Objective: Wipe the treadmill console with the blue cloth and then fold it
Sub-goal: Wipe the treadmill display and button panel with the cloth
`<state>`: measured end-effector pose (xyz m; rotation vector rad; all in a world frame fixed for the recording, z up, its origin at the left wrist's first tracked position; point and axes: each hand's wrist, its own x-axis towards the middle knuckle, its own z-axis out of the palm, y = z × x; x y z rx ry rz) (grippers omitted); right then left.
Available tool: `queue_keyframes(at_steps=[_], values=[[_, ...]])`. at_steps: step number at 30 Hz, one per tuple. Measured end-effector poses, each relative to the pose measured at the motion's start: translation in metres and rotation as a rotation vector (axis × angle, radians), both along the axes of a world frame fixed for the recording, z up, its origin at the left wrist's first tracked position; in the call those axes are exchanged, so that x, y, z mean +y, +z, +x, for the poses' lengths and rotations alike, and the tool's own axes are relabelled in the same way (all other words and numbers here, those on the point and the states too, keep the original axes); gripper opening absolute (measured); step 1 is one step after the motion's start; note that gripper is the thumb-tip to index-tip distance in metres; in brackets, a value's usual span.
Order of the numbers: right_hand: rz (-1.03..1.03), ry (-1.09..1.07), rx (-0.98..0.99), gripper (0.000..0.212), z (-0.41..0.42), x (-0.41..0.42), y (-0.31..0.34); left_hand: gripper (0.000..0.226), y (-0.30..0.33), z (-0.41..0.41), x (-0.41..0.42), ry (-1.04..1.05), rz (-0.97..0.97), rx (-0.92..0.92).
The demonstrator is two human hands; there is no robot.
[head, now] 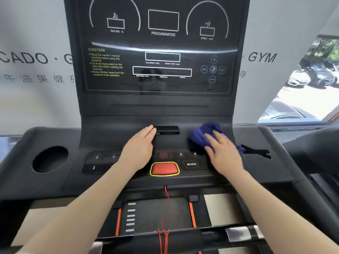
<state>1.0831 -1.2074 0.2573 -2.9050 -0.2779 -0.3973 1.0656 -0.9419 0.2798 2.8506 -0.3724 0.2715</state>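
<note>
Pressing down with spread, straight fingers, the right hand [222, 153] lies flat on the blue cloth [203, 133], which is bunched on the sloping lower face of the treadmill console [165, 107], at its right side.

- Blue cloth: crumpled, most of it showing beyond the fingertips and to the thumb side of the right hand; a small corner pokes out past the little-finger side, next to a jagged dark slot [256, 152] in the console's right wing.
- Left hand [141, 147]: flat, fingers straight and close together, holding nothing; palm down on the console. Its fingertips touch the left end of a small black box-shaped part [167, 129] set in the middle of the console.
- Between the two wrists: a red button with yellow rim [164, 168]; a faint STOP/START key [163, 155] just beyond it; a MODE key [191, 164] close to the right wrist; round keys marked 3 and 6 just by the right thumb.
- Left of the left forearm: more number keys, then a round cup recess [50, 159] well out on the left wing.
- Beyond both hands: the upright display panel [163, 43] with INCLINE, PROGAM/MODE and SPEED windows and a CAUTION text.
- Below the forearms: a red cord [166, 208] hanging from under the button, and the handlebar [183, 237] crossing the belt deck.
</note>
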Motion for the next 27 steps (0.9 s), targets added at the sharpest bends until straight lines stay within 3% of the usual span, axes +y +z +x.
queue_keyframes(at_steps=[3, 6, 13, 17, 23, 27], values=[[-0.022, -0.098, 0.046, 0.047, 0.018, -0.012, 0.000, 0.050, -0.001, -0.002, -0.003, 0.022, -0.010, -0.063], [0.018, -0.021, 0.039, 0.049, 0.029, 0.011, 0.002, 0.043, 0.005, -0.001, -0.011, 0.016, 0.006, -0.176], [-0.005, 0.303, 0.058, 0.062, 0.030, 0.074, 0.009, 0.050, 0.003, -0.002, -0.019, 0.148, 0.020, -0.012], [-0.136, 0.441, 0.021, 0.059, 0.047, 0.042, 0.012, 0.048, 0.003, -0.002, -0.028, 0.221, -0.021, -0.036], [-0.061, 0.172, -0.045, 0.045, 0.052, -0.036, 0.005, 0.049, -0.003, -0.004, -0.032, 0.254, -0.058, 0.021], [0.123, 0.140, 0.024, 0.032, 0.044, -0.014, 0.011, 0.054, -0.004, -0.005, -0.032, 0.225, -0.025, 0.072]])
